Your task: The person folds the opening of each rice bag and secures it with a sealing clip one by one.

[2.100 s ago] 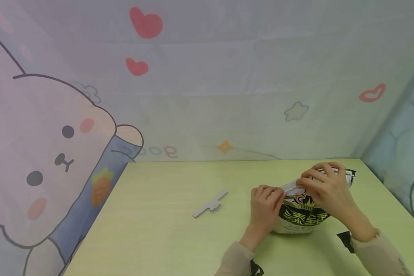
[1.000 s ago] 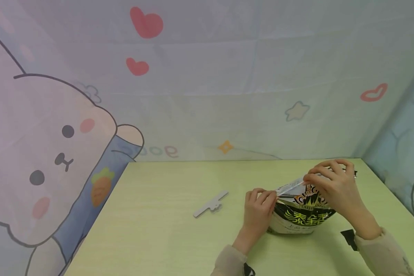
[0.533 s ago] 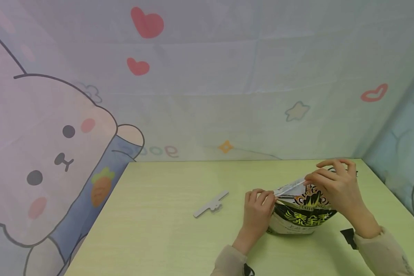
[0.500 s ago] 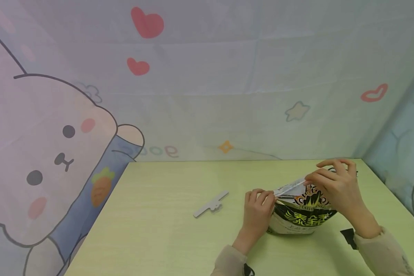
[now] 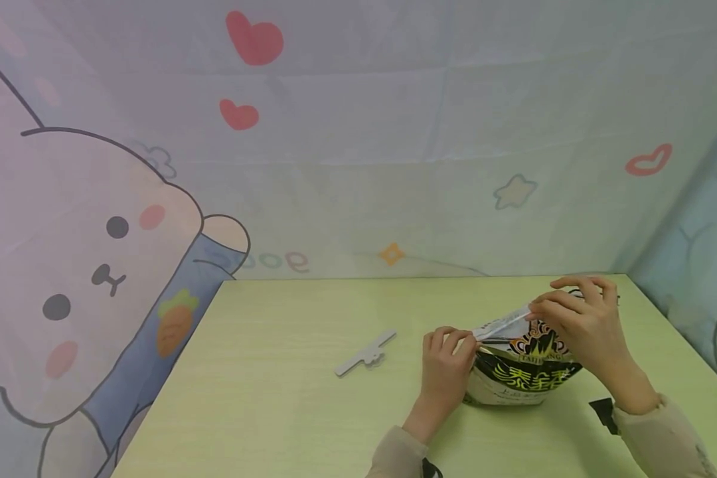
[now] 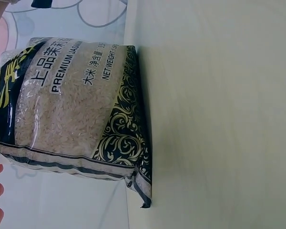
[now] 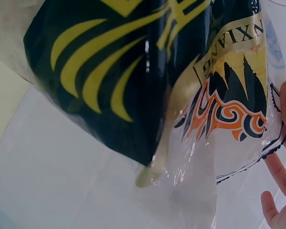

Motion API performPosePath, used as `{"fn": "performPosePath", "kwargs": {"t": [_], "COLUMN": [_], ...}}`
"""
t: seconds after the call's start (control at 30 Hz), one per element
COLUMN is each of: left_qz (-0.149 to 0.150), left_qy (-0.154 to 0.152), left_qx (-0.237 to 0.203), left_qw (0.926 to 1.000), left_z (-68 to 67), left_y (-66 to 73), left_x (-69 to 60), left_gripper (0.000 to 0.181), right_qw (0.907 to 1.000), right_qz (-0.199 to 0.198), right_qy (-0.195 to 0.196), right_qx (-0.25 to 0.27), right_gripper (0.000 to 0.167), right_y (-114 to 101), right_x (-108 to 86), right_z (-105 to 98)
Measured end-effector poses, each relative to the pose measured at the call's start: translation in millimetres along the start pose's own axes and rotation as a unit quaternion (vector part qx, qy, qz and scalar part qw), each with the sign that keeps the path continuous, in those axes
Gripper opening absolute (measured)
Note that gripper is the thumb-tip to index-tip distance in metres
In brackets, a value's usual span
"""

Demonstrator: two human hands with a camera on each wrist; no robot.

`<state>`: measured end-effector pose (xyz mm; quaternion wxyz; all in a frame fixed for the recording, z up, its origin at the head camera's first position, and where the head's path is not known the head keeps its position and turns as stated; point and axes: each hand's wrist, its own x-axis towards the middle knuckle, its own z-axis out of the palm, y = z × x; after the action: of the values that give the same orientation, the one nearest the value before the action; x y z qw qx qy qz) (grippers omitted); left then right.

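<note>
While the jasmine rice bag [image 5: 520,382] stands on the pale table [image 5: 257,398] at the lower right of the head view, both hands are at its upper edge. The left hand [image 5: 450,364] pinches the left end of the folded whitish top strip [image 5: 502,326] between thumb and fingers. Higher and farther right, the right hand [image 5: 582,328] pinches the same strip between thumb and index finger, its other fingers arched above and spread apart. Between the two pinches the strip runs straight, slanting up toward the right.

Below it, the bag shows an orange-and-black emblem [image 5: 536,342] and a dark band with yellow-green characters. Through the clear panel at the left of the left wrist view, rice grains [image 6: 62,119] are visible beside black-and-gold scrollwork [image 6: 121,129]. Three fingertips enter that view at the lower left edge; I cannot tell from there what they touch.

Just below the centre of the head view, a light grey sealing clip [image 5: 366,354] lies slantwise on the table, apart from the bag and both hands. Beige sleeves [image 5: 660,435] come in from the bottom. Behind the table hangs a printed cloth [image 5: 358,146], a cartoon rabbit [image 5: 89,219] filling its left side.
</note>
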<state>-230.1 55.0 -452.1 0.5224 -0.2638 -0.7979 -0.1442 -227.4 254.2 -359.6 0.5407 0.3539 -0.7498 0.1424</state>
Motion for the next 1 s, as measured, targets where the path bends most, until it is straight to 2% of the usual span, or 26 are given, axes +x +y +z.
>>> {"fn": "performPosePath", "kwargs": {"t": [0.23, 0.47, 0.73, 1.0], "left_qz": [-0.009, -0.026, -0.029, -0.028], "left_qy": [-0.014, -0.035, -0.025, -0.026], "left_qx": [-0.015, -0.041, -0.066, -0.065], "left_qw": [0.9998, 0.9982, 0.9971, 0.9972], "left_z": [-1.9, -5.4, -9.2, -10.6], "left_y": [0.2, 0.1, -4.0, -6.1], "left_x": [-0.4, -1.8, -1.9, -3.4], "left_gripper": [0.01, 0.009, 0.006, 0.007], "right_qw": [0.9997, 0.9998, 0.9995, 0.9994], "right_qz": [0.011, 0.02, 0.03, 0.032], "right_qy": [0.021, 0.002, 0.001, 0.007], "right_qx": [0.001, 0.001, 0.009, 0.013], "right_gripper": [0.041, 0.04, 0.038, 0.038], "right_y": [0.8, 0.8, 0.4, -0.3], "right_x": [-1.2, -6.2, -9.5, -9.0], "right_z": [1.0, -0.5, 0.2, 1.3]}}
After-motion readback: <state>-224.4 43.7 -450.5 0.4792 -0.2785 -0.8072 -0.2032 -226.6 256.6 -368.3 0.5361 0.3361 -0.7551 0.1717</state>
